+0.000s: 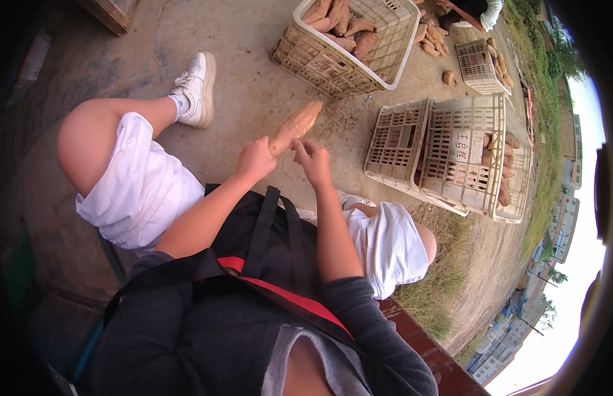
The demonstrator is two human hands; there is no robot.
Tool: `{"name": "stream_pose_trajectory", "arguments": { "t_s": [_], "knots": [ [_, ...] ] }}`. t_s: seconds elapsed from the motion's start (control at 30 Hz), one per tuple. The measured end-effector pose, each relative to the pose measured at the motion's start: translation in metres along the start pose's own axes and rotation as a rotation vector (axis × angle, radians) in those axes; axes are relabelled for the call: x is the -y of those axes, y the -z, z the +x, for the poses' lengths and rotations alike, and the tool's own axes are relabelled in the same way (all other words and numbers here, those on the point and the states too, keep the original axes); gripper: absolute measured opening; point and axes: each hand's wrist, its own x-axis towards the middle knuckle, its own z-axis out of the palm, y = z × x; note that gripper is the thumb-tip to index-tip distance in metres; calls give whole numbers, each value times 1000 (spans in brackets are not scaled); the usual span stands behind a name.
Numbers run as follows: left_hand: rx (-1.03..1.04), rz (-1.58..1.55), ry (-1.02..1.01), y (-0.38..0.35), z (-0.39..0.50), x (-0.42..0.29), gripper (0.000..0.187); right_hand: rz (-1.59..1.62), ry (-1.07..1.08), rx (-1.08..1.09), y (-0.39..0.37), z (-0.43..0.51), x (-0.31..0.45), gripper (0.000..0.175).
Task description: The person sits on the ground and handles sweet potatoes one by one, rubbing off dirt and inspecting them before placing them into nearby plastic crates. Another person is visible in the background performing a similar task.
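My left hand (257, 159) is closed around the near end of a long sweet potato (297, 126), which points up and to the right over the concrete floor. Close to the root's right side, my right hand (312, 161) has its fingertips bent against or just beside it; whether they touch is hard to tell. Beyond the root stands a plastic crate (331, 81) with several sweet potatoes inside.
Two plastic crates (462, 148) holding sweet potatoes stand together at the right. Farther off are a smaller crate (477, 67), a pile of sweet potatoes (432, 39), a single one (448, 77) on the ground and a crouching person (489, 15). Dry grass (445, 277) borders the floor.
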Motion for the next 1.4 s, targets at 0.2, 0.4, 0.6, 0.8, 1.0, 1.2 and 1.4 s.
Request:
{"name": "stream_pose_trajectory", "arguments": {
  "t_s": [0.2, 0.4, 0.6, 0.8, 1.0, 1.2, 1.4],
  "knots": [
    [-52, 109, -162, 6, -4, -3, 23, 845, -379, -52, -5, 2, -1, 76],
    [-71, 105, -525, 9, -11, -14, 42, 1404, -135, -64, 8, 15, -33, 66],
    [-94, -84, -567, 23, -7, -17, 43, 1615, -10, -195, 19, 16, -53, 61],
    [-199, -57, -662, 24, -1, -20, 28, 1513, 50, -211, 26, 17, -53, 55],
    [-222, -52, -690, 14, -3, -17, 18, 1499, 44, -166, 14, 16, -52, 51],
    [-303, 28, -803, 10, -3, -15, 12, 1499, -13, -232, 8, 16, -60, 54],
    [-309, 58, -805, 4, -3, -14, 11, 1480, -45, -266, 5, 19, -70, 50]
  ]
}}
